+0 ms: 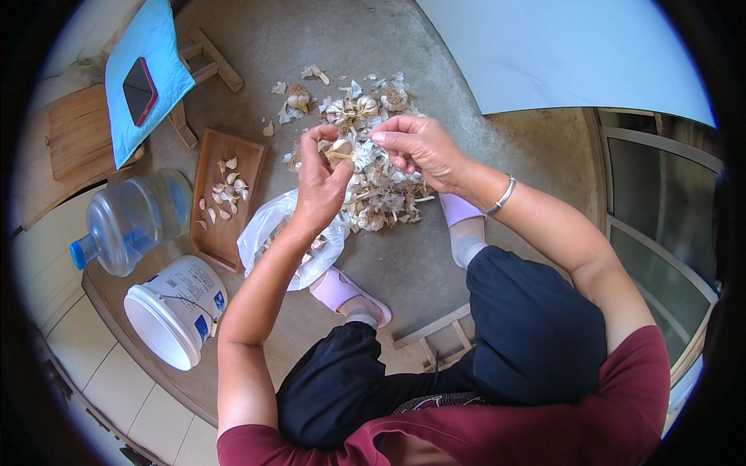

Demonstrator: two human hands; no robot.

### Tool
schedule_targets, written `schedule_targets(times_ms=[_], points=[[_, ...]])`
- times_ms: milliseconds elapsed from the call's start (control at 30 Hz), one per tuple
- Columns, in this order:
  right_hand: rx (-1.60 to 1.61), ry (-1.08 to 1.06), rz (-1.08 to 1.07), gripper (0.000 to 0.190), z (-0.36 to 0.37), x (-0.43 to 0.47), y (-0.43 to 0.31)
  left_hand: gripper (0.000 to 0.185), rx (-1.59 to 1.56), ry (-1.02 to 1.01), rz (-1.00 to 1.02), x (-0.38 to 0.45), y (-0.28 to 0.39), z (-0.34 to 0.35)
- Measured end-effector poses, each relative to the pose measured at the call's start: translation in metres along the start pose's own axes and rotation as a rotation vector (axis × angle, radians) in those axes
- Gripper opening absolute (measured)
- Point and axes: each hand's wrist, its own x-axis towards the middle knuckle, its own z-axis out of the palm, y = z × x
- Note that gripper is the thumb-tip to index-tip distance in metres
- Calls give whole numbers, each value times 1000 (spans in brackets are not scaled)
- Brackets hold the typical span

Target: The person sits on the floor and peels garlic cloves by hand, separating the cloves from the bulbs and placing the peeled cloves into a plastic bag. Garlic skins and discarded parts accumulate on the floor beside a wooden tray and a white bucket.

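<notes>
My left hand (324, 180) grips a partly peeled garlic bulb (341, 150) between thumb and fingers, with pale cloves showing and dry skin hanging off it. Just to its right is my right hand (417, 151), thumb and forefinger pinched together; whether a scrap of skin is between them I cannot tell. Beneath both hands lies a heap of garlic skins and stalks (379, 201) on the concrete floor. Whole garlic bulbs (366, 106) sit at the heap's far side. Under my left forearm, a white plastic bag (332, 247) holds loose cloves, partly hidden.
A wooden tray (227, 254) with several garlic cloves (224, 192) lies left of the bag. Further left are a large water bottle (134, 215) on its side and a white bucket (186, 291). A phone (140, 91) rests on a blue cushion (169, 35). A white panel (571, 52) stands at upper right.
</notes>
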Motion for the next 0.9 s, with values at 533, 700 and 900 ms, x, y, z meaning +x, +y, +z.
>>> schedule_targets(times_ms=[533, 700, 900], points=[[-401, -139, -206, 35, -1, 3, 1, 51, -114, -25, -88, 2, 7, -4], [-463, -142, -368, 41, 6, 7, 13, 34, -106, 66, -105, -2, -4, 2], [-372, -215, -473, 45, 22, 2, 13, 23, 212, 166, 34, -11, 25, 2]])
